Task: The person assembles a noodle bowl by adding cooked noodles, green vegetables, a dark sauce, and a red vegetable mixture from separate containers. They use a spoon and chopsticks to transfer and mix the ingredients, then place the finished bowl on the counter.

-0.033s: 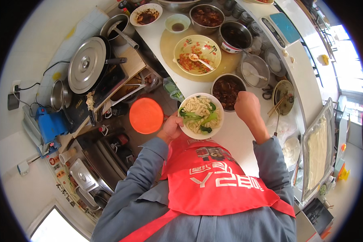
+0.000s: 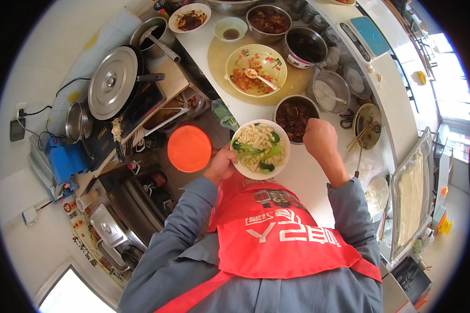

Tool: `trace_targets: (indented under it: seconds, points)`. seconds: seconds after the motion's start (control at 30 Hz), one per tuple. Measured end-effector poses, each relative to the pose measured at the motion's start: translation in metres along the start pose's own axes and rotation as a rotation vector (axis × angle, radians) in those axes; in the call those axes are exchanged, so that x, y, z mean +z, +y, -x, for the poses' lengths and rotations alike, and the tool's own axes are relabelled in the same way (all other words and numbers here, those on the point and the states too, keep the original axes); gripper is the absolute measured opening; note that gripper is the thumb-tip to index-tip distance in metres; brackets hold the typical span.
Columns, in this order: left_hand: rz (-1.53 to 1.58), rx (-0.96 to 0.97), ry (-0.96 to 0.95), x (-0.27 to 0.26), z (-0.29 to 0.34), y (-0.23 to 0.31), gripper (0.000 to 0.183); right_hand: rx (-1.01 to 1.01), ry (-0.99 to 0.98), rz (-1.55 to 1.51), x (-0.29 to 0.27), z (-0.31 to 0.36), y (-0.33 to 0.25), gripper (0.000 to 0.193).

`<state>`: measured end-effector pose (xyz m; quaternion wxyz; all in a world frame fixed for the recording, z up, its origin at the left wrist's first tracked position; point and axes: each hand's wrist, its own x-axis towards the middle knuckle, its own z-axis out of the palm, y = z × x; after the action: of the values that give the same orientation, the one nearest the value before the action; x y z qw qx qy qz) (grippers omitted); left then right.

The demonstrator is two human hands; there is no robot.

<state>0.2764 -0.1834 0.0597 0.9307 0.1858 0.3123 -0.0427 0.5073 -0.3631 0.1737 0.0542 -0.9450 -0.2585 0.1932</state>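
From here I see the left fingers (image 2: 233,156) gripping the rim of a white bowl (image 2: 255,176) of pale noodles (image 2: 256,135) and leafy greens (image 2: 270,153), just to their right. The right fingers (image 2: 313,129) curl in by a steel pot (image 2: 296,97) of dark brown chunks (image 2: 291,117), hiding whether they hold anything; beyond and left of them, a cream bowl (image 2: 271,60) carries chopped red bits (image 2: 245,81) and a white spoon (image 2: 263,79), all placed as a moment ago.

White printed characters (image 2: 292,233) run across the red apron (image 2: 292,261).
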Motion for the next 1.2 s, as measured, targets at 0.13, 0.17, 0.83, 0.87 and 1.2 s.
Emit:
trace_targets:
  seconds: [0.13,0.17,0.83,0.87,1.2]
  points:
    - [0.007,0.003,-0.043,0.000,0.001,0.002,0.085,-0.099,-0.027,0.103,0.004,0.009,-0.009,0.012]
    - [-0.007,0.000,-0.037,-0.001,0.001,0.003,0.085,-0.094,-0.031,0.112,0.006,0.011,-0.007,0.012]
    - [0.007,0.011,0.061,-0.016,-0.001,-0.001,0.086,0.727,-0.346,-1.678,0.056,0.028,0.038,0.012]
    - [-0.013,0.016,0.063,-0.016,-0.001,-0.001,0.085,0.720,-0.323,-1.797,0.057,0.027,0.039,0.012]
    - [-0.015,0.039,0.045,-0.014,0.002,0.001,0.084,0.365,0.094,-0.891,0.052,0.029,0.031,0.012]
